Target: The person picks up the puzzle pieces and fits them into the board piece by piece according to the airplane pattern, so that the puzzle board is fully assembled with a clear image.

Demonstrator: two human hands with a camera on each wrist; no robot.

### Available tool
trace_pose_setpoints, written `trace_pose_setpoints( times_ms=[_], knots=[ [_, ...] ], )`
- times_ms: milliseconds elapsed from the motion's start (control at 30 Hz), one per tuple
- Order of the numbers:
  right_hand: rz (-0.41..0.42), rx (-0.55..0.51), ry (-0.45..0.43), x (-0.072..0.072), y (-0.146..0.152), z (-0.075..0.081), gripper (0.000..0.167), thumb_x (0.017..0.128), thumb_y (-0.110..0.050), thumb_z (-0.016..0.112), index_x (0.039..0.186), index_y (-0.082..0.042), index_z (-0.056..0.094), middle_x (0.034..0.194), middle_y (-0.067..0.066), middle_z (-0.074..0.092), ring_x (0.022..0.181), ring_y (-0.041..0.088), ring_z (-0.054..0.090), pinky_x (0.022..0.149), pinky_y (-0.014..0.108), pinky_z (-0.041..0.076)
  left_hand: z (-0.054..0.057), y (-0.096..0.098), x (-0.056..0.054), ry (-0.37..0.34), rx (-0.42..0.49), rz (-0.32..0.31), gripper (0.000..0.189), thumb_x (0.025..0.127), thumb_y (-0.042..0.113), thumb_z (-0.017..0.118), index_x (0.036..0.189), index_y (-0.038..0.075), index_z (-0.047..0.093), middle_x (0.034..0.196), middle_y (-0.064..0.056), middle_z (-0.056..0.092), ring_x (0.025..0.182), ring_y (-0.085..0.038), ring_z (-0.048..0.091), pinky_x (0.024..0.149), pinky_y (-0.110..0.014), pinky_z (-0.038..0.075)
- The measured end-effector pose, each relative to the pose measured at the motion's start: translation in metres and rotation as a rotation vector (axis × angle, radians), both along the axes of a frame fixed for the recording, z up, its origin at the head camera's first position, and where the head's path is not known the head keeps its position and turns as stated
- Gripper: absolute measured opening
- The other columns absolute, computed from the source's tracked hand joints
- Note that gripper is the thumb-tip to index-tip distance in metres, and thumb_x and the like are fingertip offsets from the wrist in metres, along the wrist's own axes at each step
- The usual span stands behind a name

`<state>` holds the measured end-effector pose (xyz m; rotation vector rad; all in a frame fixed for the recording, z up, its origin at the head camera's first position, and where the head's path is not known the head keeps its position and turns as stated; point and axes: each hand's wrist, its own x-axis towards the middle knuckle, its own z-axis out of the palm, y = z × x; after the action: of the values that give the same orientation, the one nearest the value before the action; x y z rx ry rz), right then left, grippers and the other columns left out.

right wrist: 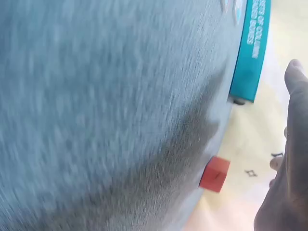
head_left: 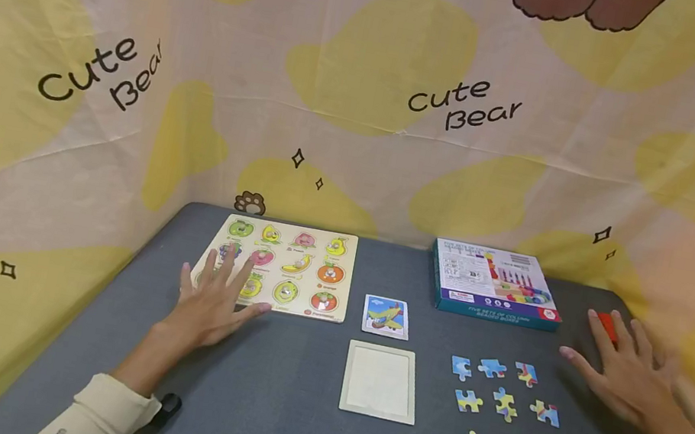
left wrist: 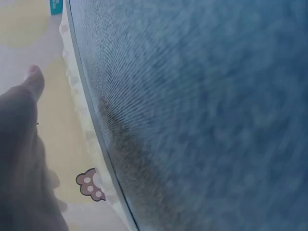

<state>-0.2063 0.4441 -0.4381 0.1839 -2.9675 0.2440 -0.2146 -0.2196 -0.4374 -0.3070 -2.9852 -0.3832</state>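
My left hand (head_left: 209, 305) is held with fingers spread at the near left corner of a wooden fruit peg puzzle board (head_left: 310, 282), holding nothing. Fingers likewise apart, my right hand (head_left: 631, 368) hovers at the right of the table, partly covering a red block (head_left: 609, 327). In the right wrist view that red block (right wrist: 215, 174) stands apart from the hand (right wrist: 286, 178). Several loose jigsaw pieces (head_left: 504, 404) lie in rows left of the right hand. Between the hands are a pale, shallow square puzzle tray (head_left: 382, 383) and an airplane picture card (head_left: 386, 317).
A flat box of column beaded toys (head_left: 496, 286) lies at the back right of the grey table (head_left: 283, 423). Printed cloth (head_left: 369, 97) hangs close behind the table and along both sides.
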Motion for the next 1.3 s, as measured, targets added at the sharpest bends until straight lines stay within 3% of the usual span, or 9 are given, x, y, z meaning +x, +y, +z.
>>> trace_pose_setpoints(
  times_ms=[200, 300, 567, 767, 900, 1067, 1300],
  knots=[
    [0.064, -0.024, 0.0, 0.004, -0.026, 0.003, 0.096, 0.099, -0.062, 0.059, 0.17, -0.011, 0.018, 0.164, 0.032, 0.028, 0.143, 0.062, 0.021, 0.104, 0.088, 0.002, -0.003, 0.014, 0.003, 0.05, 0.071, -0.077, 0.088, 0.104, 0.062, 0.054, 0.167, 0.005, 0.029, 0.172, -0.025, 0.024, 0.155, -0.051, 0.028, 0.117, -0.077, 0.021],
    [0.104, -0.011, -0.014, 0.004, -0.045, 0.006, 0.093, 0.098, -0.062, 0.063, 0.164, -0.005, 0.033, 0.157, 0.033, 0.038, 0.135, 0.062, 0.029, 0.103, 0.085, 0.01, 0.001, 0.028, 0.009, 0.037, 0.114, -0.134, 0.081, 0.105, 0.052, 0.061, 0.163, 0.0, 0.038, 0.169, -0.024, 0.034, 0.152, -0.048, 0.037, 0.118, -0.069, 0.029],
    [0.233, -0.049, -0.075, 0.006, -0.1, 0.01, 0.073, 0.093, -0.051, 0.078, 0.147, -0.004, 0.061, 0.147, 0.028, 0.057, 0.131, 0.052, 0.041, 0.103, 0.078, 0.017, 0.012, 0.079, 0.025, -0.135, 0.262, -0.233, 0.069, 0.102, 0.043, 0.07, 0.155, 0.003, 0.052, 0.157, -0.015, 0.055, 0.148, -0.035, 0.048, 0.121, -0.053, 0.036],
    [0.283, -0.132, -0.16, 0.006, -0.13, 0.008, 0.055, 0.09, -0.043, 0.083, 0.133, -0.01, 0.074, 0.134, 0.017, 0.069, 0.127, 0.043, 0.047, 0.101, 0.074, 0.02, 0.012, 0.111, 0.032, -0.227, 0.342, -0.388, 0.066, 0.1, 0.039, 0.074, 0.15, -0.001, 0.057, 0.152, -0.017, 0.059, 0.144, -0.034, 0.053, 0.119, -0.053, 0.039],
    [0.294, -0.168, -0.2, 0.005, -0.142, 0.004, 0.044, 0.091, -0.039, 0.083, 0.127, -0.014, 0.078, 0.13, 0.011, 0.071, 0.122, 0.036, 0.048, 0.098, 0.068, 0.023, 0.008, 0.124, 0.034, -0.284, 0.335, -0.425, 0.07, 0.097, 0.042, 0.077, 0.149, -0.001, 0.057, 0.151, -0.016, 0.059, 0.143, -0.032, 0.054, 0.118, -0.052, 0.04],
    [0.297, -0.19, -0.211, 0.006, -0.149, 0.003, 0.035, 0.09, -0.032, 0.084, 0.121, -0.015, 0.081, 0.125, 0.007, 0.071, 0.121, 0.034, 0.047, 0.095, 0.064, 0.023, 0.003, 0.131, 0.035, -0.319, 0.261, -0.421, 0.077, 0.093, 0.045, 0.081, 0.152, 0.002, 0.056, 0.152, -0.013, 0.058, 0.143, -0.03, 0.053, 0.118, -0.051, 0.04],
    [0.306, -0.188, -0.182, 0.007, -0.149, 0.003, 0.025, 0.089, -0.025, 0.085, 0.111, -0.014, 0.084, 0.121, 0.006, 0.07, 0.121, 0.037, 0.047, 0.093, 0.063, 0.025, 0.004, 0.134, 0.041, -0.283, 0.146, -0.443, 0.083, 0.087, 0.046, 0.087, 0.153, 0.005, 0.056, 0.153, -0.009, 0.055, 0.139, -0.03, 0.052, 0.114, -0.053, 0.041]
  ],
)
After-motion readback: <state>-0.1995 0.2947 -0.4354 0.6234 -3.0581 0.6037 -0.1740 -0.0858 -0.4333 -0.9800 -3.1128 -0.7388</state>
